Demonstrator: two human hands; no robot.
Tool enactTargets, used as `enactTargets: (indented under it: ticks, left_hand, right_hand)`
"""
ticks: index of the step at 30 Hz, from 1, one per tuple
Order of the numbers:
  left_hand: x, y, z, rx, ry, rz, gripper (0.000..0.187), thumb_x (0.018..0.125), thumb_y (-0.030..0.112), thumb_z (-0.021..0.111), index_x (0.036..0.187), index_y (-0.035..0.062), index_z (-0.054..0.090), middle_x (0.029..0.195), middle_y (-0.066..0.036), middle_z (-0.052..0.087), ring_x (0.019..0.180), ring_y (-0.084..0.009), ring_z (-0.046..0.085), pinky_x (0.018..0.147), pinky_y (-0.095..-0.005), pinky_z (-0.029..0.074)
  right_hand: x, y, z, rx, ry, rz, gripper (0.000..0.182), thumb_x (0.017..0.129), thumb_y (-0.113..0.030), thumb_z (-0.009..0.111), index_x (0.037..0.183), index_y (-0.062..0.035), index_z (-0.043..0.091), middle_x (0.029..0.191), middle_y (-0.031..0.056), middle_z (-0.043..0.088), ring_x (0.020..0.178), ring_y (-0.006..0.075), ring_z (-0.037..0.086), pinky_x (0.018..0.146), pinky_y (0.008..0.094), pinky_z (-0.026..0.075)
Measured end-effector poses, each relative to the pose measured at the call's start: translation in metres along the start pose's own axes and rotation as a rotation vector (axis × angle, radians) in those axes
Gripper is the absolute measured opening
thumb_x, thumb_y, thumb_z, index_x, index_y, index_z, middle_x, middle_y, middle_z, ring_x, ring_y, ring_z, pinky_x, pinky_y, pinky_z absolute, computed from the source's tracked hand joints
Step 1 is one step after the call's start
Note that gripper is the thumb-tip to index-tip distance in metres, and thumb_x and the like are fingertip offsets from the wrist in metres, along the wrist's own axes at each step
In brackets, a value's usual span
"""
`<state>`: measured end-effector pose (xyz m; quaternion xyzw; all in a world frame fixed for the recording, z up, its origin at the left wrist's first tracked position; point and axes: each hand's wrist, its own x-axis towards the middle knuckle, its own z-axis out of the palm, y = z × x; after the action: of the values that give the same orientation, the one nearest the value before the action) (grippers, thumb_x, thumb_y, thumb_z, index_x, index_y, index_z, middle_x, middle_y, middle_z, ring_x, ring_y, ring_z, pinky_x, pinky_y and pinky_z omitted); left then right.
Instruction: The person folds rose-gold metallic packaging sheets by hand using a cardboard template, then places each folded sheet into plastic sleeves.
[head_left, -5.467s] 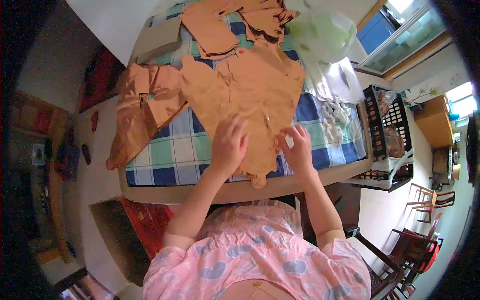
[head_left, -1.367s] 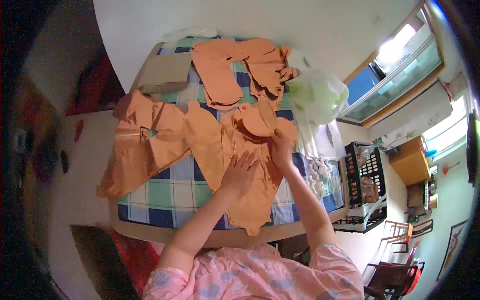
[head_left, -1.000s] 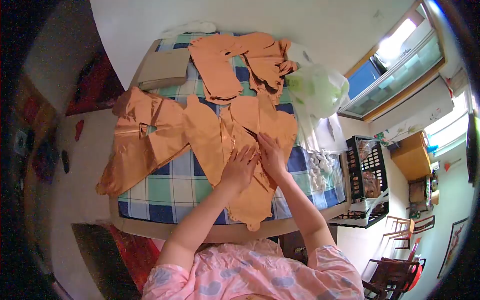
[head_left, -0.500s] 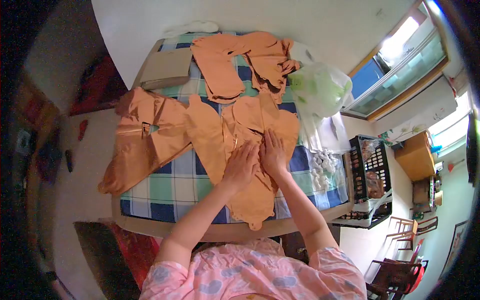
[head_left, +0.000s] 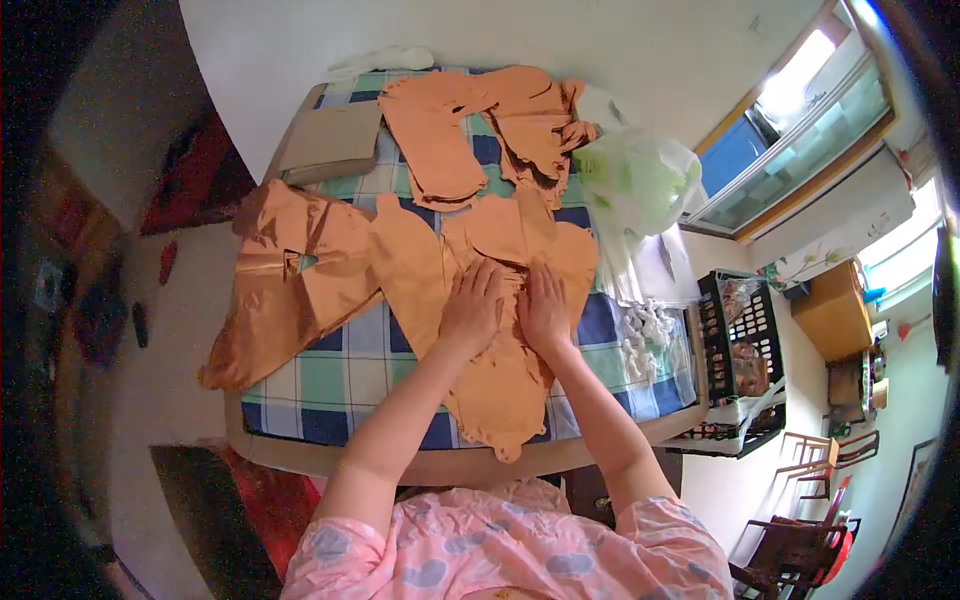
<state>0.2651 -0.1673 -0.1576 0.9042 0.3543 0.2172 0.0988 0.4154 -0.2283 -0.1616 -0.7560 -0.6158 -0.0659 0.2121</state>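
A flat, copper-coloured foil balloon [head_left: 500, 400] lies creased on the table in front of me, its tabbed end by the near edge. My left hand [head_left: 473, 312] rests palm down on its left side, fingers stretched forward. Beside it, my right hand [head_left: 545, 312] presses flat on the right side, also with fingers extended. A strip of wrinkled foil shows between the two hands. More copper foil sheets [head_left: 405, 250] lie under and around them. To the left, a shinier foil piece [head_left: 310, 235] with a small opening overhangs the table's left side.
A checked cloth [head_left: 345, 355] covers the table. At the back lie a stack of foil balloons [head_left: 440, 150] and a cardboard box [head_left: 330, 142]. Plastic bags [head_left: 640, 180] and white ties [head_left: 648, 340] are on the right. A black crate [head_left: 745, 335] stands off the right edge.
My left hand has shifted left and slightly away from me, widening the gap between the hands. The right hand stays almost in place on the foil.
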Motion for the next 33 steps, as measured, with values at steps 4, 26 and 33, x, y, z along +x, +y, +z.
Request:
enactTargets:
  ticks: [4, 26, 33]
  left_hand:
    - [0.0, 0.0, 0.0, 0.008, -0.019, -0.005, 0.05, 0.096, 0.027, 0.04, 0.139, 0.0013, 0.037, 0.146, -0.015, 0.035, 0.138, -0.0296, 0.027, 0.114, -0.0449, 0.02]
    - [0.078, 0.011, 0.008, -0.01, 0.002, 0.142, 0.041, 0.086, 0.016, 0.05, 0.124, 0.0016, 0.052, 0.134, -0.012, 0.048, 0.127, -0.0303, 0.041, 0.107, -0.0474, 0.029]
    - [0.096, -0.015, 0.031, 0.125, -0.123, -0.081, 0.047, 0.095, 0.029, 0.042, 0.136, 0.0068, 0.044, 0.148, -0.009, 0.035, 0.14, -0.0253, 0.027, 0.111, -0.0524, 0.019]
  right_hand:
    - [-0.001, -0.001, -0.001, -0.044, -0.032, 0.054, 0.05, 0.092, -0.022, 0.049, 0.136, -0.0008, 0.042, 0.142, 0.0191, 0.041, 0.133, 0.0352, 0.035, 0.11, 0.0491, 0.026]
    - [-0.001, -0.003, -0.009, -0.125, -0.209, -0.028, 0.057, 0.086, -0.024, 0.054, 0.14, -0.0096, 0.041, 0.149, 0.0164, 0.031, 0.139, 0.0328, 0.026, 0.112, 0.0553, 0.019]
    - [0.0, -0.012, -0.018, -0.023, -0.096, -0.002, 0.045, 0.089, -0.018, 0.05, 0.132, -0.0083, 0.047, 0.143, 0.016, 0.04, 0.135, 0.0324, 0.033, 0.109, 0.0541, 0.025]
